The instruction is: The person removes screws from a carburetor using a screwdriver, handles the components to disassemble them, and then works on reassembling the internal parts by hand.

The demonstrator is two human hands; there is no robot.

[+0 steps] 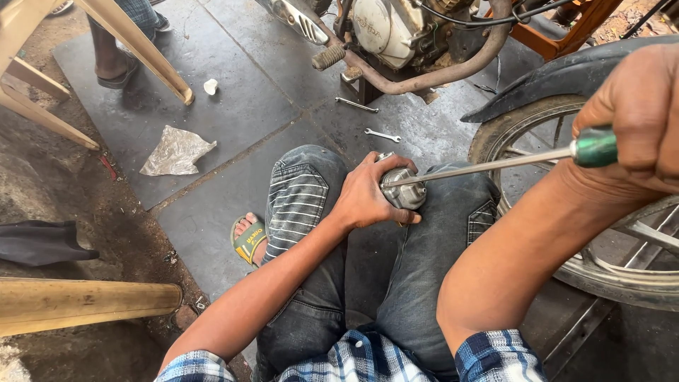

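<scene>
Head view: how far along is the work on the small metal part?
Done: the metal part is off the motorcycle, braced on the knee by the left hand. In hand: the right hand drives a screwdriver into it. Left: part remains assembled; two spanners lie unused.

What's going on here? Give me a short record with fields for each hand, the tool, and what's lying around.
Left hand: grips a small grey metal part between the knees
Right hand: holds a screwdriver by its green handle
Tool tip: at the metal part
Seating: person in dark jeans, green sandal
Floor: two spanners, crumpled plastic sheet
Nearby: motorcycle wheel, engine
</scene>
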